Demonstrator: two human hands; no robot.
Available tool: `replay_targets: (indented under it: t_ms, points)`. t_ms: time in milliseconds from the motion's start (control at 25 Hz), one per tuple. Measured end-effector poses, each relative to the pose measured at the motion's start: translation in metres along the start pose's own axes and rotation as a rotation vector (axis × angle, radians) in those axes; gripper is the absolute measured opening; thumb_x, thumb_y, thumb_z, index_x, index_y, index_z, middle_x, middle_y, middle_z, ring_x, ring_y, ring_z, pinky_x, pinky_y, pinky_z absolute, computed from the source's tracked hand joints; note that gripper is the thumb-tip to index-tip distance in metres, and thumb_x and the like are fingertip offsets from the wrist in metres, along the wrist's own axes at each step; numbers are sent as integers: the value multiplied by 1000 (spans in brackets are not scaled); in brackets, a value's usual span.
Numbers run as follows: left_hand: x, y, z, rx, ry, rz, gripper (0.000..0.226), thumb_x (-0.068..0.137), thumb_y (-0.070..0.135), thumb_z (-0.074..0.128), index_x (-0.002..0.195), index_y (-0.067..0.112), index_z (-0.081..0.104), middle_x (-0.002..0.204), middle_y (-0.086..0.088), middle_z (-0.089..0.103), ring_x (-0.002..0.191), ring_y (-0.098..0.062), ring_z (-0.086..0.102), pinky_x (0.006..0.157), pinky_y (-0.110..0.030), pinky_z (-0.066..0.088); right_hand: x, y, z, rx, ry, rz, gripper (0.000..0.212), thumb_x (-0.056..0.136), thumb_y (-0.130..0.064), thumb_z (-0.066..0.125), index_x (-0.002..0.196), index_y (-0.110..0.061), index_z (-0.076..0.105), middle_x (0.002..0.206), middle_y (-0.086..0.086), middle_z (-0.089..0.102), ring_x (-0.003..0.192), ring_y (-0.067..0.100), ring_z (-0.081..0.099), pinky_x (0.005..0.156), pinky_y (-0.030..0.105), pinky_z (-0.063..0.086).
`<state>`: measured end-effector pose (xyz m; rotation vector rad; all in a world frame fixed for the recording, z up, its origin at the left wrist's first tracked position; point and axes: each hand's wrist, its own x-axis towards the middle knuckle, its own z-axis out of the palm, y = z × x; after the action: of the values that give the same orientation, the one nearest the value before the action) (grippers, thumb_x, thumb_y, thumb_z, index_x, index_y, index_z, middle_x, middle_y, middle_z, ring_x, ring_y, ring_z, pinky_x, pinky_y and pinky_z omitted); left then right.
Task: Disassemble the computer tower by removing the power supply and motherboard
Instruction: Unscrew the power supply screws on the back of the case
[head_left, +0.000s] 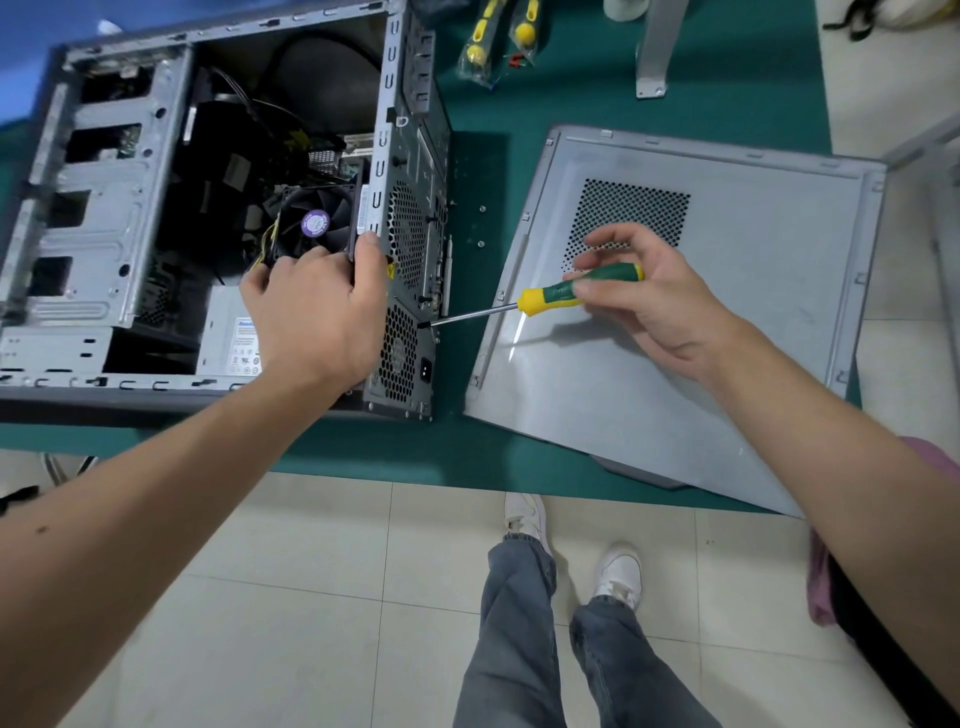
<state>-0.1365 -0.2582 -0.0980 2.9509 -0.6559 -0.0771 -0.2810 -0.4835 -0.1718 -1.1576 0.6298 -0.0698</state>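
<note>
The grey computer tower (104, 218) lies on its side on the green table, open at the top. Inside it I see a black fan (311, 221) with a purple label, dark cables, and the silver power supply (228, 338) at the near corner. My left hand (317, 317) grips the tower's rear edge just above the power supply. My right hand (649, 296) holds a green and yellow screwdriver (550, 296). Its tip touches the rear panel (410, 291) at a screw beside the power supply's grille.
The removed side panel (701, 338) lies flat to the right of the tower, overhanging the table's near edge. Two loose screws (481, 226) lie between them. Bagged yellow tools (493, 41) and a metal bracket (657, 52) rest at the back. My legs stand on the tiled floor below.
</note>
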Motion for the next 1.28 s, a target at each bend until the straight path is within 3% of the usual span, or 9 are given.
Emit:
replay_targets:
  t_ms: [80, 160, 360, 560, 640, 800, 1000, 1120, 1280]
  points:
    - [0, 0, -1, 0, -2, 0, 64, 97, 49, 10, 52, 19, 44, 66, 1, 45, 83, -30, 50, 105, -46, 26, 2, -4, 2, -353, 23, 92, 11, 96, -33, 61, 95, -22, 61, 89, 6, 62, 67, 16, 66, 63, 32, 55]
    - [0, 0, 0, 4, -3, -1, 65, 97, 48, 10, 52, 17, 45, 67, 0, 46, 83, -30, 49, 105, -46, 26, 6, -3, 2, -528, 73, 18, 11, 99, -33, 55, 91, -26, 60, 79, 0, 59, 57, 10, 55, 56, 26, 45]
    - [0, 0, 0, 6, -8, -2, 65, 97, 48, 10, 53, 17, 46, 68, 0, 47, 84, -30, 50, 106, -46, 25, 6, -5, -7, 128, -83, -28, 49, 70, 9, 68, 104, -25, 61, 101, 6, 63, 87, 17, 64, 73, 24, 52]
    - [0, 1, -2, 1, -15, -1, 64, 96, 49, 9, 51, 18, 42, 66, 1, 42, 84, -30, 50, 107, -49, 27, 13, -7, -3, -411, 20, 86, 25, 91, -47, 61, 93, -22, 58, 76, 3, 60, 54, 14, 51, 51, 28, 47]
    - [0, 1, -2, -1, -11, -1, 64, 96, 49, 9, 51, 18, 42, 65, 1, 42, 84, -30, 50, 108, -49, 27, 16, -9, -4, -341, 22, -9, 9, 92, -31, 65, 92, -24, 58, 79, 4, 56, 55, 12, 49, 55, 29, 45]
    - [0, 0, -1, 2, -9, 1, 66, 96, 49, 9, 52, 16, 46, 66, 1, 45, 83, -30, 50, 107, -47, 26, 14, -11, -11, 64, -151, -16, 47, 66, 6, 70, 103, -23, 60, 91, 5, 62, 76, 14, 63, 70, 26, 54]
    - [0, 0, -1, 6, -12, 4, 67, 97, 50, 9, 54, 16, 48, 66, 2, 45, 84, -28, 49, 106, -46, 25, 12, -8, -10, -432, -85, 185, 30, 93, -48, 59, 95, -18, 57, 75, 8, 59, 51, 18, 54, 46, 26, 45]
    - [0, 0, -1, 8, -10, 5, 67, 97, 50, 8, 53, 17, 46, 66, 2, 45, 84, -29, 49, 106, -46, 25, 12, -5, -11, -294, -71, 9, 11, 90, -24, 68, 93, -22, 58, 77, 4, 57, 54, 14, 49, 51, 26, 45]
    - [0, 1, -1, 4, -15, -3, 65, 96, 49, 9, 52, 18, 44, 66, 2, 45, 85, -29, 48, 107, -46, 25, 10, -2, -13, -28, -138, -44, 44, 64, -3, 80, 99, -23, 60, 92, 4, 63, 76, 15, 64, 71, 28, 56]
